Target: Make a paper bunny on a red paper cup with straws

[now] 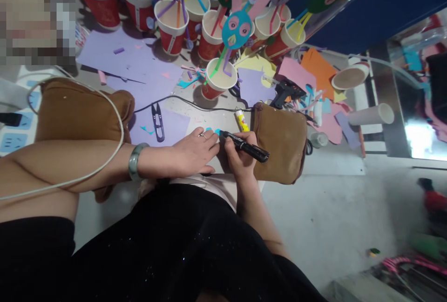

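My right hand point(241, 155) grips a black marker point(249, 147), its tip slanting down to the left onto a small bright-blue paper piece point(217, 131). Flat on the table beside it lies my left hand point(195, 152), fingers stretched out, a ring on one of them. Its fingertips are next to the blue paper bits; whether they press on one I cannot tell. Just beyond the marker is a yellow glue stick point(242, 121). Black thread snips point(158, 123) rest on purple paper point(139, 67) past my left wrist.
Brown cushion-like pads lie on both sides, one at left point(82, 111) and one at right point(279, 146), joined by a black cord. Red paper cups point(214, 81) with straws and paper animal faces point(237, 30) stand behind. A glue gun point(284, 93) lies among scraps. A white cable point(117, 141) crosses my left arm.
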A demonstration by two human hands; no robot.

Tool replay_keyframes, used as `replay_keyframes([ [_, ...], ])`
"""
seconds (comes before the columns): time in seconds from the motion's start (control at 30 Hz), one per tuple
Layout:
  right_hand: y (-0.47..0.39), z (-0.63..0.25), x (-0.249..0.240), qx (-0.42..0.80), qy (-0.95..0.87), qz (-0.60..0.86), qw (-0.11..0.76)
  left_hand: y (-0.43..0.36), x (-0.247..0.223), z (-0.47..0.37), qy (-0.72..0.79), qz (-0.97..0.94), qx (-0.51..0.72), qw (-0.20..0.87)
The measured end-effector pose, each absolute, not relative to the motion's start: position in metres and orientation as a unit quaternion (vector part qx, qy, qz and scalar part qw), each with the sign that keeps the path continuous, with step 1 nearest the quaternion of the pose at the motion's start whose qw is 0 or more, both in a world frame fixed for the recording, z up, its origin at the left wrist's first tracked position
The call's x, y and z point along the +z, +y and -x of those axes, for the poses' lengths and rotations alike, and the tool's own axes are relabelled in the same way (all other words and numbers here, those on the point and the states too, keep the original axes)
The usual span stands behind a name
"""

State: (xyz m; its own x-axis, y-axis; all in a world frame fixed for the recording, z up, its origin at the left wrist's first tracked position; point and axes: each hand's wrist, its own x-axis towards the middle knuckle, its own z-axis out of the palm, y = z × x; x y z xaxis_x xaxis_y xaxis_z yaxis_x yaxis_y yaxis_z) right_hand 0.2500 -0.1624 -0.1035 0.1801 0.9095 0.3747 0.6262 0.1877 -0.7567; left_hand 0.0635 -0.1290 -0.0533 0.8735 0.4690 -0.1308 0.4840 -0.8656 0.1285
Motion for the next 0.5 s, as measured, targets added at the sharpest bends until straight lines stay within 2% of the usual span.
replay_keyframes([
  [0.3, -0.1622, -0.2485, -0.0994, 0.161, -0.626, 0.618, 0.447, -0.1288, -0.055, -0.064, 0.245, -0.965, -0.051, 0.075],
  [0.5, -0.1637, -0.2503, -0.1032, 0.159, -0.604, 0.615, 0.481, -0.1291, -0.0527, -0.0646, 0.248, -0.965, -0.043, 0.07],
])
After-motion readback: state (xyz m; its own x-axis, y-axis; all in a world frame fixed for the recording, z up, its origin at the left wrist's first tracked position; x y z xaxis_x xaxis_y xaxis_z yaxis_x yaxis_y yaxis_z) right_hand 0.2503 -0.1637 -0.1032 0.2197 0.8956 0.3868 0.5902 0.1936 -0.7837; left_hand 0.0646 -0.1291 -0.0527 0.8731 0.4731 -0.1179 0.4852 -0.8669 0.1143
